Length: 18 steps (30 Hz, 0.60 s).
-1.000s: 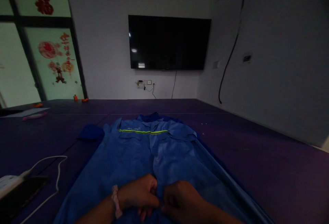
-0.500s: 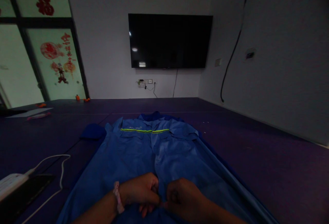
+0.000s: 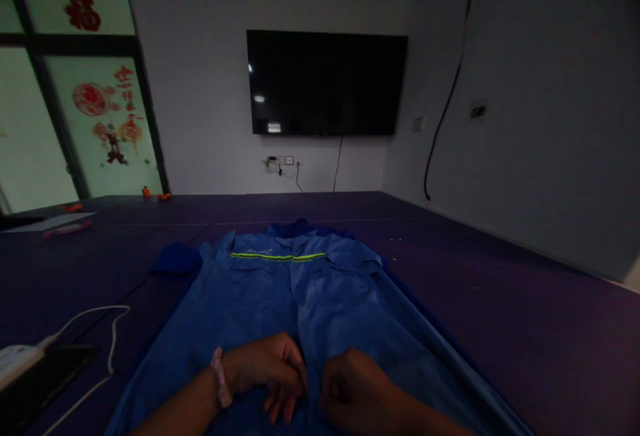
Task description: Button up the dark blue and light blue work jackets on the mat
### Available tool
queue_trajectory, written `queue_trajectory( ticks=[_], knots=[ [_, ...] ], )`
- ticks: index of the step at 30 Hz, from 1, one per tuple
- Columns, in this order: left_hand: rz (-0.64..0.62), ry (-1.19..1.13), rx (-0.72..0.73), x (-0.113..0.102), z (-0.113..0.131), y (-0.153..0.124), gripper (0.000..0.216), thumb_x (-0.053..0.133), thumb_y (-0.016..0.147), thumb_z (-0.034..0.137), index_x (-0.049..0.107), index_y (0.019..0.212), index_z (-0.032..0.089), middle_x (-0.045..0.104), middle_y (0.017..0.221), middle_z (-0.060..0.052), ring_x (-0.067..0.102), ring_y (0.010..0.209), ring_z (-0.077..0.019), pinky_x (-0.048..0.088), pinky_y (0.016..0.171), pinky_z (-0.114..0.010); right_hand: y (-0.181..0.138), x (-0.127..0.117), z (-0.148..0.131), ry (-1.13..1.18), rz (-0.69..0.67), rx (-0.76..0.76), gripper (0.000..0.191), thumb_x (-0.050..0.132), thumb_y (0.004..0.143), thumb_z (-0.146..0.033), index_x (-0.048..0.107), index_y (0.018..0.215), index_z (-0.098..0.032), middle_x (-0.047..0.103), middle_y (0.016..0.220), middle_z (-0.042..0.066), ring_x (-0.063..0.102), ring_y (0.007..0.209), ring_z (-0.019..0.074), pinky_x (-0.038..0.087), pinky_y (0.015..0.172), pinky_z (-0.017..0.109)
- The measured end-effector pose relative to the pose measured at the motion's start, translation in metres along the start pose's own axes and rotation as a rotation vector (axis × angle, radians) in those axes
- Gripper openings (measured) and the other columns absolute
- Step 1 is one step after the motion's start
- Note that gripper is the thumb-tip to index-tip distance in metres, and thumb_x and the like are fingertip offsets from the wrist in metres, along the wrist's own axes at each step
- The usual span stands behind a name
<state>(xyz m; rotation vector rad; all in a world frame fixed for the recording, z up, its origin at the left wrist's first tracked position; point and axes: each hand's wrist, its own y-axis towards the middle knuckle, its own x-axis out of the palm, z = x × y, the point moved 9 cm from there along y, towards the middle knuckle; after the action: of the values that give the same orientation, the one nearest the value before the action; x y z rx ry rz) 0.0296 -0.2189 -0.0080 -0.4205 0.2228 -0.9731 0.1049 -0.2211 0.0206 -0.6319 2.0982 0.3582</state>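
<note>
Fingers of both hands bend down over the front of the blue work jacket (image 3: pixel 260 309), a narrow gap between them. The left hand (image 3: pixel 275 371) arches at the wrist, its fingers part-curled and slightly spread; the right hand (image 3: pixel 350 386) curls tighter, thumb side inward. Whether either pinches the cloth I cannot tell. A pink hair tie (image 3: pixel 221 377) circles the left wrist. Beyond the fingertips run the jacket's yellow-green stripe (image 3: pixel 263 257) and chest pockets; farther out to their left sits a blue cap (image 3: pixel 176 259).
</note>
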Motion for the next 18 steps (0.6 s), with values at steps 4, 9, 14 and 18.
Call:
queue_trajectory(
  ticks=[4, 9, 14, 18],
  knots=[
    [-0.014, 0.016, 0.010, 0.0007, 0.0000, 0.0005, 0.016, 0.050, 0.056, 0.015, 0.063, 0.064, 0.012, 0.062, 0.049, 0.002, 0.053, 0.035, -0.0084, 0.036, 0.033, -0.014, 0.0001, 0.0002, -0.0019, -0.046, 0.008, 0.034, 0.014, 0.055, 0.061, -0.016, 0.067, 0.068, -0.016, 0.068, 0.066, 0.001, 0.058, 0.055, 0.0113, 0.033, 0.046, 0.017],
    [0.108, 0.141, 0.038, -0.0040, 0.0027, 0.0009, 0.010, 0.051, 0.052, 0.014, 0.060, 0.057, 0.012, 0.060, 0.047, 0.003, 0.051, 0.035, -0.0076, 0.036, 0.034, -0.014, -0.0026, -0.0042, -0.0085, -0.066, -0.015, 0.075, 0.015, 0.054, 0.062, -0.016, 0.067, 0.069, -0.016, 0.068, 0.066, 0.002, 0.058, 0.056, 0.0117, 0.034, 0.047, 0.017],
    [0.217, 0.242, 0.055, -0.0072, 0.0067, -0.0001, 0.003, 0.055, 0.051, 0.013, 0.055, 0.055, 0.013, 0.057, 0.045, 0.005, 0.049, 0.035, -0.0074, 0.036, 0.036, -0.016, -0.0017, -0.0027, -0.0053, -0.018, -0.001, 0.057, 0.013, 0.055, 0.061, -0.015, 0.066, 0.067, -0.015, 0.067, 0.064, 0.001, 0.057, 0.055, 0.0111, 0.033, 0.046, 0.017],
    [0.244, 0.273, 0.035, -0.0078, 0.0080, -0.0018, 0.003, 0.055, 0.053, 0.015, 0.056, 0.055, 0.013, 0.056, 0.046, 0.005, 0.048, 0.036, -0.0074, 0.036, 0.036, -0.017, -0.0005, -0.0017, -0.0022, -0.002, 0.027, 0.033, 0.012, 0.055, 0.060, -0.014, 0.066, 0.065, -0.015, 0.066, 0.062, 0.001, 0.055, 0.052, 0.0099, 0.031, 0.045, 0.017]
  ],
)
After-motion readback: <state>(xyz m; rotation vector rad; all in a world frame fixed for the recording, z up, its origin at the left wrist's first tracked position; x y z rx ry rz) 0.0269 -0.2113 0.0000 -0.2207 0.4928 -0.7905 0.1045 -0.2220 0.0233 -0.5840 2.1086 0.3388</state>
